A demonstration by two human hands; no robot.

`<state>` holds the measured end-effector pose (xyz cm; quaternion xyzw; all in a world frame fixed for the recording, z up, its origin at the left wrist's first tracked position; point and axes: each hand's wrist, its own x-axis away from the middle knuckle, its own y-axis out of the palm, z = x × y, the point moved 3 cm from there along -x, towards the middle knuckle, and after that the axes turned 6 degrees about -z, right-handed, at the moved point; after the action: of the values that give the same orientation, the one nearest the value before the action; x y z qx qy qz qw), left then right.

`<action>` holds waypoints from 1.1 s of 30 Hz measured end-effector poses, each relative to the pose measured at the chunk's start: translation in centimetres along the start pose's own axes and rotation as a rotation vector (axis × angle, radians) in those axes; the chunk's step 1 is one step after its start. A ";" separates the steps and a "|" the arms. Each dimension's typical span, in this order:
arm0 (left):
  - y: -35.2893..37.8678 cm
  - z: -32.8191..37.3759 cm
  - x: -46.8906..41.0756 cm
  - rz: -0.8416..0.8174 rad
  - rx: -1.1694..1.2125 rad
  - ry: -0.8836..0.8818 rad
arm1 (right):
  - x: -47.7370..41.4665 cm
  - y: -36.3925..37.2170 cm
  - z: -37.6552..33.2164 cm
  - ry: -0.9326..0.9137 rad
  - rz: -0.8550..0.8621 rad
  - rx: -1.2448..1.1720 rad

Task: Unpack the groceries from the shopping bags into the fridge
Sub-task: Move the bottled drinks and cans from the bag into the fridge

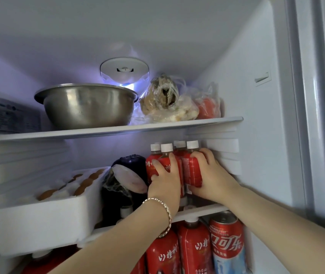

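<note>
Inside the open fridge, several red-labelled bottles with white caps point(192, 165) stand on the right of the middle shelf point(203, 211). My left hand point(164, 181), with a bracelet on its wrist, wraps around the front left bottle point(166, 155). My right hand point(210, 176) grips the front right bottle from its right side, close to the fridge's right wall. Both arms reach in from below.
A steel bowl point(87, 106) and bagged food point(165, 101) sit on the top shelf. A white foam tray of eggs point(45, 204) and a dark wrapped item point(126, 175) fill the middle shelf's left. Below stand more red bottles point(194, 248) and a cola can point(228, 242).
</note>
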<state>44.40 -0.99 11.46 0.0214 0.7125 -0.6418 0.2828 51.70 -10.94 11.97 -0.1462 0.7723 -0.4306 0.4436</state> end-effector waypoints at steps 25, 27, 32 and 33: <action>5.1 -4.0 -10.0 0.028 1.491 -0.481 | 3.2 0.5 -1.4 0.223 0.040 -0.179; 5.4 -3.7 -10.0 -0.028 1.577 -0.453 | 2.8 0.4 -1.1 0.228 0.089 -0.198; 1.8 -2.1 -6.6 0.064 1.543 -0.466 | 2.2 0.7 -0.6 0.219 0.133 -0.132; 1.2 -2.1 -6.4 0.081 1.470 -0.460 | 2.1 0.6 -0.4 0.233 0.132 -0.122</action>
<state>49.52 3.28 13.15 0.0958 0.0251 -0.9277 0.3600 50.28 -11.64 10.46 -0.0707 0.8510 -0.3670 0.3688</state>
